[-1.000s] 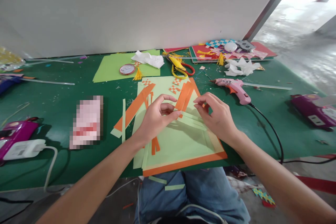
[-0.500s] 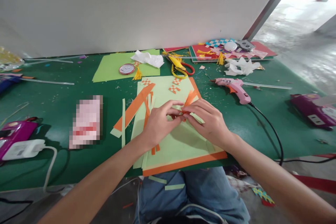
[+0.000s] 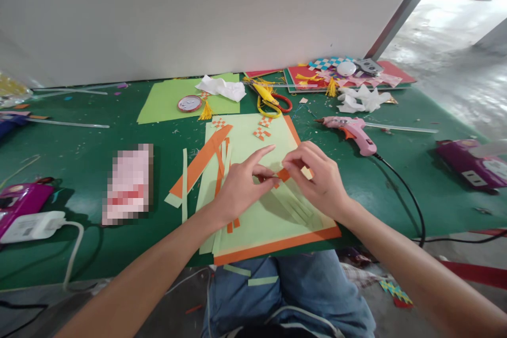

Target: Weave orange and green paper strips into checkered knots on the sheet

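Over the pale green paper sheets [image 3: 253,237] with orange edging, both my hands work on a small piece of orange paper strip [image 3: 282,175]. My left hand [image 3: 247,182] pinches its left end between thumb and fingers, with the index finger raised. My right hand [image 3: 317,177] is closed on the strip's other end, partly hiding it. To the left lie a wide orange strip [image 3: 202,161] and a narrow pale green strip [image 3: 184,185]. Small orange-and-white checkered woven pieces [image 3: 261,133] rest on the sheet's far part.
A pink glue gun [image 3: 354,132] with a glue stick lies to the right, its black cord trailing off the table. Scissors [image 3: 273,105], a round tin [image 3: 189,103], crumpled tissue [image 3: 222,88] and a yellow tassel [image 3: 205,111] lie beyond. Purple power sockets [image 3: 471,163] stand at the right.
My right hand has shifted slightly right, opening a gap between the hands. My left index finger has lifted. The orange strip that stuck up above the fingers now lies lower between them.
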Action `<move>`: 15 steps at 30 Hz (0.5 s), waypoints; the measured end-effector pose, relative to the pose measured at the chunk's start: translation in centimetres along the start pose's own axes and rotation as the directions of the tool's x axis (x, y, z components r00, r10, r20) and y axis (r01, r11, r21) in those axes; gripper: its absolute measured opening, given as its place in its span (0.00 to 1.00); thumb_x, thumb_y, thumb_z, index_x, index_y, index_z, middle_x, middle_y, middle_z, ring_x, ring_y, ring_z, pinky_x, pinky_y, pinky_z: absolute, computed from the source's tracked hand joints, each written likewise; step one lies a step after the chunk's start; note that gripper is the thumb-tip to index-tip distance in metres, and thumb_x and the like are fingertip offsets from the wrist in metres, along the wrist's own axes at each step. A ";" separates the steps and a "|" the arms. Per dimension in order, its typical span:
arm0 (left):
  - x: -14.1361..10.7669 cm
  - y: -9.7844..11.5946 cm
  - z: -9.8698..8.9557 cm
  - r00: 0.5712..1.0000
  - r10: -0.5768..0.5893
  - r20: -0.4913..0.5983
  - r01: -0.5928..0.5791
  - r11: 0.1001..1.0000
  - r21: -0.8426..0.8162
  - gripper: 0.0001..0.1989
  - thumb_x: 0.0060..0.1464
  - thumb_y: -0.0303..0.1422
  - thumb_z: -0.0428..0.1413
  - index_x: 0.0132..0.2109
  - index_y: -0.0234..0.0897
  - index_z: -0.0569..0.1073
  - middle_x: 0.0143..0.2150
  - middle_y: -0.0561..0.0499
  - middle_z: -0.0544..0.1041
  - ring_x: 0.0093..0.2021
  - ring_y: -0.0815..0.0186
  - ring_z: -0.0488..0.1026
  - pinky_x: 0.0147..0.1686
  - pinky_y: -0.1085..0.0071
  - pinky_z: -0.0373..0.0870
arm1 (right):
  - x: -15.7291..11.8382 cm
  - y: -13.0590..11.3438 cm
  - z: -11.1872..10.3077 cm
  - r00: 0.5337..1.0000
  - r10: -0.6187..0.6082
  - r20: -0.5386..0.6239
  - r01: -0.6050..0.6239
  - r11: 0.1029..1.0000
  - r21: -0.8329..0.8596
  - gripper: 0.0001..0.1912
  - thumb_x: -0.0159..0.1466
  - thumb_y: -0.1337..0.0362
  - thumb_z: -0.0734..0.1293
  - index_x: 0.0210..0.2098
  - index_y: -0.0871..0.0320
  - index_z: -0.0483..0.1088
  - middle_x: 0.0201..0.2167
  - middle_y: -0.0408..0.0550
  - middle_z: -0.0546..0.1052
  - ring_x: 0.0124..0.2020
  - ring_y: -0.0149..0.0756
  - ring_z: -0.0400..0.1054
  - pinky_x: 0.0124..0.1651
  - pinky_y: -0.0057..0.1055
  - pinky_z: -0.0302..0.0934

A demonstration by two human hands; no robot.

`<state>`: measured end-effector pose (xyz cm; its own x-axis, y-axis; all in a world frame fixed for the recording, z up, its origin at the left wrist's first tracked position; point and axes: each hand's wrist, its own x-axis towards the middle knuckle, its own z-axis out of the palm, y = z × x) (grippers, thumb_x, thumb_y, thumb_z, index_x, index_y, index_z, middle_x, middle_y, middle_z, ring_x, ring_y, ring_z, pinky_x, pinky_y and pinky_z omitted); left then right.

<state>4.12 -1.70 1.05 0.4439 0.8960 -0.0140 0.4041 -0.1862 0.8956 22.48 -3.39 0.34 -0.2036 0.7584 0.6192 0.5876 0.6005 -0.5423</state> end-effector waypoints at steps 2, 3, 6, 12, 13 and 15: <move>0.1 0.0 -0.2 1.000 -0.024 0.002 0.024 0.999 -0.022 0.32 0.53 0.36 0.60 0.64 0.44 0.63 0.36 0.53 0.82 0.36 0.65 0.78 0.42 0.70 0.69 | 0.0 0.2 -0.3 0.983 0.161 -0.092 -0.155 0.986 0.064 0.05 0.67 0.67 0.60 0.34 0.54 0.64 0.27 0.42 0.67 0.28 0.32 0.60 0.31 0.31 0.57; 0.1 0.0 -0.3 0.999 -0.034 -0.010 0.034 0.999 -0.038 0.31 0.53 0.37 0.60 0.64 0.43 0.64 0.36 0.53 0.82 0.36 0.64 0.78 0.42 0.69 0.69 | 0.0 0.4 -0.4 0.960 0.240 -0.146 -0.224 0.967 0.119 0.06 0.69 0.64 0.59 0.34 0.54 0.63 0.27 0.42 0.67 0.27 0.31 0.59 0.30 0.31 0.56; 0.3 0.1 -0.7 0.993 -0.087 -0.075 0.076 0.988 -0.131 0.30 0.53 0.40 0.61 0.62 0.41 0.66 0.37 0.49 0.82 0.38 0.62 0.78 0.40 0.69 0.70 | 0.1 1.0 -0.7 0.882 0.398 -0.254 -0.309 0.893 0.326 0.15 0.70 0.56 0.57 0.28 0.53 0.58 0.23 0.41 0.62 0.24 0.31 0.57 0.27 0.30 0.54; 0.4 0.3 -1.4 0.979 -0.158 -0.128 0.123 0.961 -0.248 0.27 0.56 0.43 0.59 0.60 0.40 0.68 0.39 0.47 0.82 0.41 0.61 0.77 0.38 0.70 0.69 | 0.3 1.0 -0.5 0.869 0.494 0.007 -0.473 0.827 0.305 0.24 0.69 0.50 0.58 0.21 0.56 0.62 0.19 0.41 0.66 0.21 0.28 0.58 0.25 0.29 0.53; 0.4 0.4 -1.4 0.981 -0.150 -0.122 0.116 0.961 -0.250 0.27 0.56 0.42 0.59 0.60 0.40 0.68 0.39 0.47 0.81 0.41 0.61 0.77 0.38 0.70 0.70 | 0.4 0.8 -0.4 0.869 0.487 0.088 -0.493 0.834 0.250 0.21 0.67 0.50 0.61 0.23 0.57 0.66 0.21 0.42 0.69 0.22 0.28 0.60 0.25 0.28 0.53; 0.3 0.6 -1.4 0.986 -0.123 -0.111 0.093 0.965 -0.245 0.27 0.56 0.41 0.59 0.61 0.41 0.67 0.39 0.48 0.81 0.41 0.62 0.77 0.39 0.71 0.70 | 0.5 0.4 -0.3 0.862 0.452 0.231 -0.494 0.852 0.175 0.14 0.62 0.53 0.67 0.28 0.57 0.71 0.25 0.42 0.74 0.23 0.28 0.63 0.26 0.27 0.55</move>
<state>3.42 -1.01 2.21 0.2989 0.9514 -0.0747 0.2355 0.0024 0.9719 22.89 -2.79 0.63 -0.0906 0.9833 0.1575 0.4638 0.1816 -0.8671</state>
